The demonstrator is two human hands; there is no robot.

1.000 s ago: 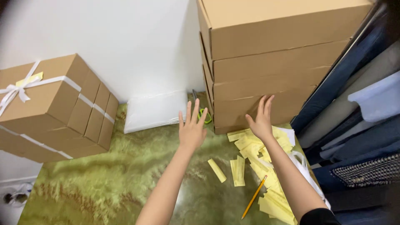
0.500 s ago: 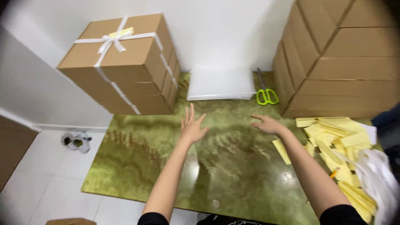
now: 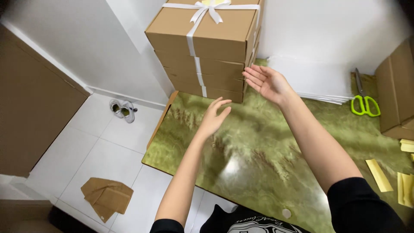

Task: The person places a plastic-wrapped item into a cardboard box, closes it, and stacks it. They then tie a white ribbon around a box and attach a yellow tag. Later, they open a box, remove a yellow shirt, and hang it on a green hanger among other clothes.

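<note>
Stacked boxes point(image 3: 211, 47): plain brown cardboard, bound with a white ribbon point(image 3: 194, 39) tied in a bow. Bench point(image 3: 267, 146): glossy green surface with marbled, lighter veining. Scissors point(image 3: 365, 103): bright lime-green handles. Paper strips point(image 3: 379, 174): pale yellow. Sheets point(image 3: 315, 77) at the wall: white. Floor point(image 3: 99, 142): white tiles. Folded cardboard point(image 3: 108, 196) on the floor: brown. Sleeves: black.

One tied stack of four cardboard boxes point(image 3: 207, 47), one pair of green scissors point(image 3: 365, 103), three yellow paper strips point(image 3: 379, 174).
</note>
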